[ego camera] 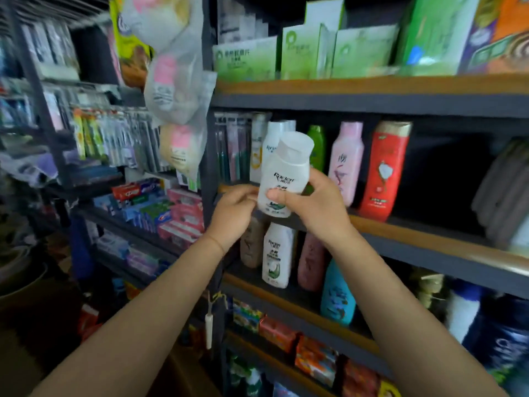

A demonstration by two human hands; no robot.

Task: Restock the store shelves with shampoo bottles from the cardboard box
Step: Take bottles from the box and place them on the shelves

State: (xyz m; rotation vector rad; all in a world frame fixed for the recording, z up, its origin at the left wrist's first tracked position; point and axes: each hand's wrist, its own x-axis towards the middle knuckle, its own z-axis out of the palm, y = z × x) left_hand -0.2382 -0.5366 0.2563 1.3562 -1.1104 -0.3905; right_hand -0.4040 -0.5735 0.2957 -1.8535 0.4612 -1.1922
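gap right of red bottle [383,170], bottles [345,161] leftward

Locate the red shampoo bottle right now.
In the head view, the red shampoo bottle stands upright on the middle shelf, right of the pink bottle, with dark space to its right.

Both forearms are bare — no sleeves in view. A thin band circles the left wrist [215,242]; the hands carry no gloves or rings.
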